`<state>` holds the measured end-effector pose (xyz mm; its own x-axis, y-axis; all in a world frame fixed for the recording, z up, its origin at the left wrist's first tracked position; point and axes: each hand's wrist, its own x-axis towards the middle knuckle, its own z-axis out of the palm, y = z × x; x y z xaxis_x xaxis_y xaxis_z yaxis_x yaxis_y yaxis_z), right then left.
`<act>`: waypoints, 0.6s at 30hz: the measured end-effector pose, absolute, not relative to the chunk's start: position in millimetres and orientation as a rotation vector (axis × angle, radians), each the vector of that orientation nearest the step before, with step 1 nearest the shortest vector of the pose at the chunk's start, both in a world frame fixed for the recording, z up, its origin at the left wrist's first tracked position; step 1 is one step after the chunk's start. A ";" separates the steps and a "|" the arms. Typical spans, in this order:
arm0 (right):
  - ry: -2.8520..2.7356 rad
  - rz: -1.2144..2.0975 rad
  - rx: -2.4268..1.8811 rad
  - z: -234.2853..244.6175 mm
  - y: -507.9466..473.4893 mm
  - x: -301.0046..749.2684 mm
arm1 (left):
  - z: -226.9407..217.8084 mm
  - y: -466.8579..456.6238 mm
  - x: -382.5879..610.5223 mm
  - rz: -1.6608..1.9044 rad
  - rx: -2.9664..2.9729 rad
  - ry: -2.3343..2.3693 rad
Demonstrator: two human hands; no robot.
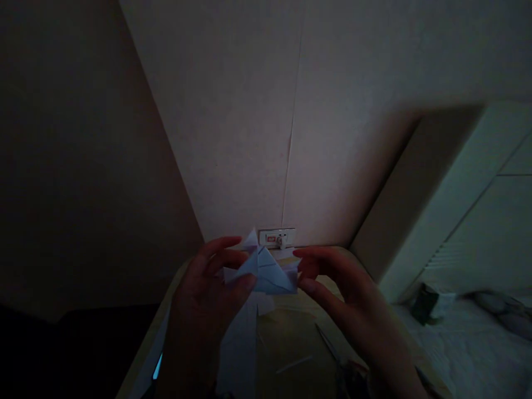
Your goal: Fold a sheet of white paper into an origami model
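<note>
A folded paper (272, 275), pale bluish white with a pointed top and several flaps, is held up above the table between both hands. My left hand (211, 282) is closed on its left side, thumb in front and fingers behind. My right hand (341, 288) pinches the right end between thumb and fingertips. Lower right, a pair of scissors (330, 343) lies on the table, its handles partly hidden near my right forearm. A thin white paper strip (294, 364) lies beside the scissors.
Beneath my hands is a light wooden table (297, 327) with white paper sheets (239, 349) on it. A wall outlet (276, 238) with a plug sits just behind. A pale cabinet (449, 183) and a bed (477, 354) stand to the right. A lit screen edge (158, 367) shows at lower left.
</note>
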<state>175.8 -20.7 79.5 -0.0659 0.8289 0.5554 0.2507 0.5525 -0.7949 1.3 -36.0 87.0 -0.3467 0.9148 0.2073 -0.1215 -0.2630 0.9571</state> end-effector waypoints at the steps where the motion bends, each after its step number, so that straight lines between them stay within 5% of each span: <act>1: -1.580 0.618 -0.912 79.3 -20.6 176.1 | 87.2 -36.5 1.6 1.732 1.089 1.197; 18: -1.496 0.513 -0.921 80.1 -25.7 168.2 | 80.4 -28.7 1.0 1.515 1.054 0.974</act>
<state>168.2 -25.7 80.1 0.0614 0.7876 0.6131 0.2458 0.5834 -0.7741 1.0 -28.7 80.4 -0.1122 0.9835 0.1417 -0.2792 -0.1681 0.9454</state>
